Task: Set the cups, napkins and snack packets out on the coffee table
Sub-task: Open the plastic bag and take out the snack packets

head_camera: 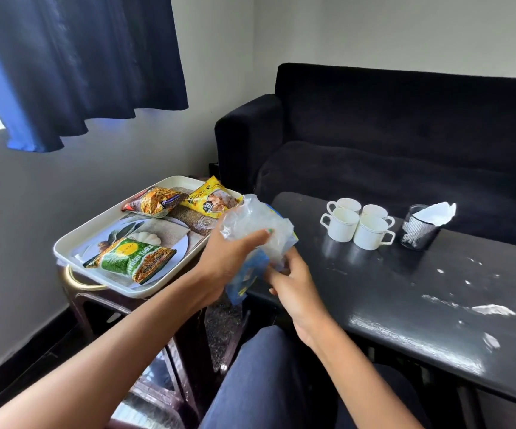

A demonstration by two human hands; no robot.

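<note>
A blue and clear snack packet (255,224) is held in the air between the tray and the coffee table. My left hand (225,261) grips its upper part. My right hand (293,283) holds its lower edge. Three more snack packets lie on the white tray (74,239): a green and orange one (132,258) in front, a red and orange one (154,202) and a yellow one (210,201) at the back. Several white cups (357,222) stand together on the black coffee table (420,298). White napkins (434,213) stick out of a black mesh holder (419,232) beside the cups.
The tray rests on a dark stool (95,301) left of the table. A black sofa (389,134) runs behind the table. A blue curtain (74,63) hangs at the upper left. My knees are below the hands.
</note>
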